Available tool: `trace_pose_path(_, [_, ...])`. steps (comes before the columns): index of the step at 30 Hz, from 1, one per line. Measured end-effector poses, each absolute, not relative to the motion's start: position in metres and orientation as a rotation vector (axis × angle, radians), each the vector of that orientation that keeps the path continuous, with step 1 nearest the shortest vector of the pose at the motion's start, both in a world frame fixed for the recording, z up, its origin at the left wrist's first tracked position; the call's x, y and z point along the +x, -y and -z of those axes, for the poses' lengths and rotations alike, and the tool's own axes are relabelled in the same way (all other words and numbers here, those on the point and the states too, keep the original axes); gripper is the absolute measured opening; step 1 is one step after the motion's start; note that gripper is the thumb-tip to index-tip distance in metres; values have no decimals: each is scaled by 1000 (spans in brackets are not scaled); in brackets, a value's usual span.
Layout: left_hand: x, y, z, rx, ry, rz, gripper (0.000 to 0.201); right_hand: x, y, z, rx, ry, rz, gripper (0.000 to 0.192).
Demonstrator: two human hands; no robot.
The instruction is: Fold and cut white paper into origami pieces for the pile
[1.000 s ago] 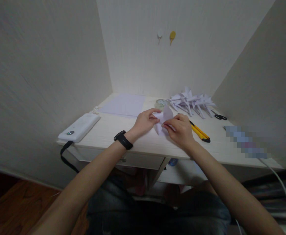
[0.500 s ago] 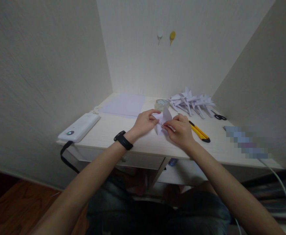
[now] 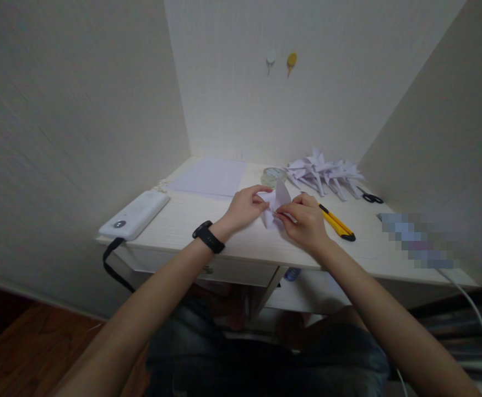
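A partly folded piece of white paper [image 3: 270, 220] is held between my two hands above the desk, with one flap standing up. On its left side, my left hand [image 3: 245, 207] pinches the paper between thumb and fingers; a black watch is on that wrist. The fingertips of my right hand [image 3: 303, 219] are closed on the paper's right side, close to its centre. Part of the paper is hidden behind the fingers. A roll of clear tape [image 3: 273, 177] lies just behind it. Right of my right hand is a yellow utility knife [image 3: 336, 222].
Folded paper pinwheels [image 3: 323, 172] are heaped at the back right, beside black-handled scissors [image 3: 372, 197]. White sheets [image 3: 210, 176] lie at the back left. A white power bank [image 3: 135, 215] sits at the desk's left edge, its strap hanging down. A blurred-out device [image 3: 416, 240] is at right.
Hardly anything differs: both hands keep their grip on the paper in the same spot, and the whole view has shifted very slightly.
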State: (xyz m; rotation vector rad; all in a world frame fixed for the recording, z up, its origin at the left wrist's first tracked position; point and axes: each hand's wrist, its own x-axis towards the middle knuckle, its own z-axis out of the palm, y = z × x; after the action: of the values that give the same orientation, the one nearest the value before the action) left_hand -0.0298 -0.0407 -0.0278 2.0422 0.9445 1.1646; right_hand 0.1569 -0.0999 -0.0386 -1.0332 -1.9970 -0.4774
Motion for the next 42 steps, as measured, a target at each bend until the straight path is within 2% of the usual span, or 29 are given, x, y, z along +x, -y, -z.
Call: trace_pose_path(42, [-31,42,29,2126,-901,-1141,39,159,96,41,-1017,1964,436,11])
